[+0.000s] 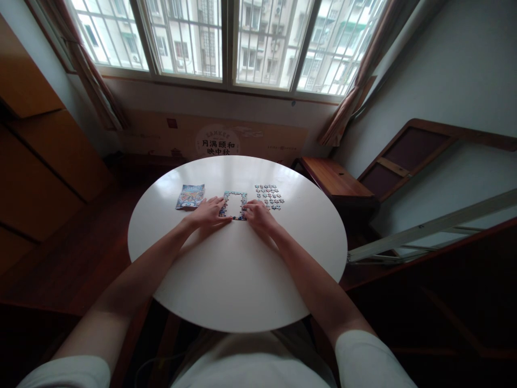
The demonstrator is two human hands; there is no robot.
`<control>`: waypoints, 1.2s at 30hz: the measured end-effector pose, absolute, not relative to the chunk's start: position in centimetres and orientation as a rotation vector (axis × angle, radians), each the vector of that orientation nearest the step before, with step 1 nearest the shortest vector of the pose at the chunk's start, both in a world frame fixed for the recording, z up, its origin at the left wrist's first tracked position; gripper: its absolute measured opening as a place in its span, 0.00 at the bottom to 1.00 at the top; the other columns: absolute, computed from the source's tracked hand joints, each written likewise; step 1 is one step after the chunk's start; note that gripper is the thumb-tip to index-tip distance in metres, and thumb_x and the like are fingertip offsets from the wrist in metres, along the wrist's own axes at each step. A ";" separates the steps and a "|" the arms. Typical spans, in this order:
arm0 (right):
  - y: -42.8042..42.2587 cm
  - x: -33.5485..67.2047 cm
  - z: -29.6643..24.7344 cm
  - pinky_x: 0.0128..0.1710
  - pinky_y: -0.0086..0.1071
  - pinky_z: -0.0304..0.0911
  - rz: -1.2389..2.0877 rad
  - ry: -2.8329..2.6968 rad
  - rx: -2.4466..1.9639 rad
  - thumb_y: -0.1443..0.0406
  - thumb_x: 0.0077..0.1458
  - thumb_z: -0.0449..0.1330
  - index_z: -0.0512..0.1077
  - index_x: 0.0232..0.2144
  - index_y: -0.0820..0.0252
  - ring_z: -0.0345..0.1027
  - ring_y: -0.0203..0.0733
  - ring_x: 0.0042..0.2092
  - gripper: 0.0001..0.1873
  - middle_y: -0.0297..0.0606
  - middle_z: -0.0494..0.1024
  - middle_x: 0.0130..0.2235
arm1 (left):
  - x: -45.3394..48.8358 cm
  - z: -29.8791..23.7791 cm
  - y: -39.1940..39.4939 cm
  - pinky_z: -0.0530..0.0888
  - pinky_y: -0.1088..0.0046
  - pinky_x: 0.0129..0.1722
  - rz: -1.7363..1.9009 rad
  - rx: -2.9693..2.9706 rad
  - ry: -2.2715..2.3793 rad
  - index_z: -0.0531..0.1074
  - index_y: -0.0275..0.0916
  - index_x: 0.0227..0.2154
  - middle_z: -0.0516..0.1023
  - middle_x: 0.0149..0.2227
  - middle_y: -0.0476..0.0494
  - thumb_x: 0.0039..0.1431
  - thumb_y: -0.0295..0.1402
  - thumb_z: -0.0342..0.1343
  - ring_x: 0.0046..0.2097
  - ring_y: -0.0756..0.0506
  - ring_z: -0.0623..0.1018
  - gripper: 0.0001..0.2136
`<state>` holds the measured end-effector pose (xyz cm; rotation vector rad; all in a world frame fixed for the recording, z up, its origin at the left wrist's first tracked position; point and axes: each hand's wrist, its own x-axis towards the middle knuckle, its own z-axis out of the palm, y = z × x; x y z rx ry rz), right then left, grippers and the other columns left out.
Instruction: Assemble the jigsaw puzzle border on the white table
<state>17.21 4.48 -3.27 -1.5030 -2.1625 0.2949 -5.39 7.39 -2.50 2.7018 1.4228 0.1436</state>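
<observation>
A small rectangular frame of joined jigsaw pieces (236, 203) lies on the round white table (238, 280), its middle still bare. My left hand (208, 212) rests flat beside the frame's left edge, fingers stretched toward it and touching the lower left corner. My right hand (257, 213) sits at the frame's right edge with fingers curled against the border; whether a piece is under them I cannot make out.
Several loose puzzle pieces (270, 195) are laid out in rows to the right of the frame. A printed reference picture (190, 196) lies to the left. A low wooden side table (333, 178) stands at the right, a wooden cabinet (36, 161) at the left.
</observation>
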 end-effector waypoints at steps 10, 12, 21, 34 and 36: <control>4.1 16.8 -3.2 0.56 0.38 0.55 0.247 -2.204 -1.466 0.64 0.58 0.57 0.75 0.49 0.57 0.61 0.47 0.55 0.17 0.44 0.71 0.54 | -4.7 -1.6 6.3 0.55 0.51 0.60 0.102 2.673 1.553 0.68 0.38 0.54 0.56 0.65 0.33 0.56 0.60 0.45 0.64 0.32 0.57 0.33; 4.1 16.7 -3.2 0.57 0.38 0.55 0.243 -2.224 -1.449 0.63 0.58 0.57 0.74 0.49 0.58 0.61 0.47 0.55 0.17 0.44 0.71 0.54 | -4.6 -1.6 6.1 0.55 0.51 0.60 0.114 2.666 1.573 0.68 0.38 0.54 0.57 0.65 0.32 0.56 0.60 0.45 0.64 0.32 0.58 0.34; 4.4 16.4 -3.8 0.58 0.44 0.52 0.223 -2.304 -1.451 0.57 0.57 0.58 0.73 0.51 0.54 0.58 0.50 0.60 0.20 0.44 0.68 0.58 | -4.1 -1.6 5.7 0.58 0.52 0.59 0.171 2.587 1.679 0.62 0.37 0.58 0.60 0.63 0.31 0.55 0.63 0.41 0.63 0.32 0.60 0.39; 4.8 16.6 -4.4 0.58 0.48 0.53 0.233 -2.284 -1.399 0.57 0.57 0.58 0.71 0.53 0.54 0.58 0.52 0.60 0.22 0.43 0.69 0.58 | -4.1 -1.5 5.8 0.57 0.56 0.60 0.138 2.609 1.681 0.60 0.34 0.60 0.58 0.64 0.32 0.58 0.58 0.44 0.63 0.35 0.60 0.36; 4.9 16.6 -4.5 0.58 0.47 0.53 0.240 -2.261 -1.400 0.57 0.56 0.59 0.70 0.55 0.55 0.59 0.52 0.60 0.24 0.44 0.69 0.58 | -4.0 -1.4 5.7 0.56 0.54 0.61 0.134 2.607 1.679 0.58 0.35 0.61 0.57 0.65 0.32 0.58 0.58 0.45 0.64 0.35 0.58 0.37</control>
